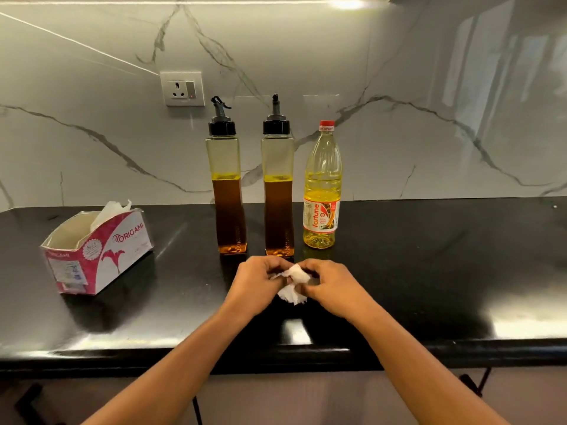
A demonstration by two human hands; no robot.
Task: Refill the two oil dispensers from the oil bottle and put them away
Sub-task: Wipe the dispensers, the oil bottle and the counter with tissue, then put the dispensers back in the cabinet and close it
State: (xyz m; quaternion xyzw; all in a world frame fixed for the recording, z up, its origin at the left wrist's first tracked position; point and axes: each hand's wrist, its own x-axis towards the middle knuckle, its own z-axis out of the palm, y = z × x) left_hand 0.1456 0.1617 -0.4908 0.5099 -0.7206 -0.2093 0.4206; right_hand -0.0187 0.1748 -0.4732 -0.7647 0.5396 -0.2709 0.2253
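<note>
Two tall clear oil dispensers with black spout caps stand side by side on the black counter, the left dispenser and the right dispenser, each a bit over half full of amber oil. To their right stands the oil bottle with a red cap and a red-and-white label, holding yellow oil. Just in front of the right dispenser, my left hand and my right hand pinch a crumpled white tissue between them, above the counter.
An open pink-and-white tissue box sits at the left of the counter with a tissue sticking out. A wall socket is set in the marble backsplash behind. The counter's front edge runs below my forearms.
</note>
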